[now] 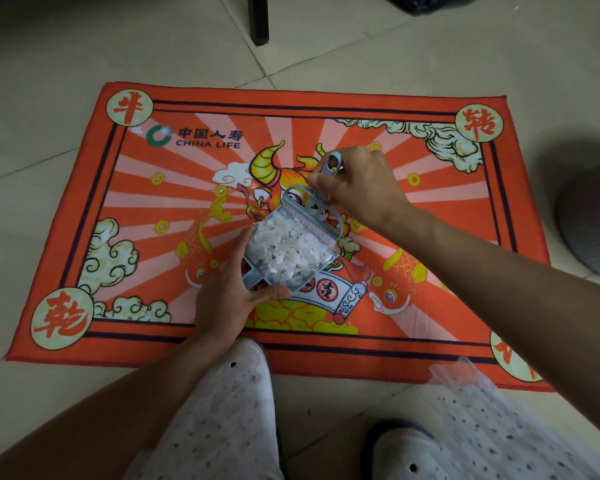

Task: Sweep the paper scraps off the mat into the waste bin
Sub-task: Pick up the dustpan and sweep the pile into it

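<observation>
From the head camera, the left hand [229, 289] grips a small blue dustpan [257, 271] heaped with white paper scraps [288, 247] above the orange mat [84, 209], while the right hand [361, 185] pinches the brush [317, 206] handle at the pan's far edge.

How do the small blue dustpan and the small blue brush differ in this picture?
The light-blue plastic dustpan is gripped by the left hand; the light-blue plastic brush is held by the right hand at its handle. The dustpan is piled with white paper scraps; the brush carries none, and its pale bristles rest at the dustpan's far edge. Both share one colour, above the red mat.
</observation>
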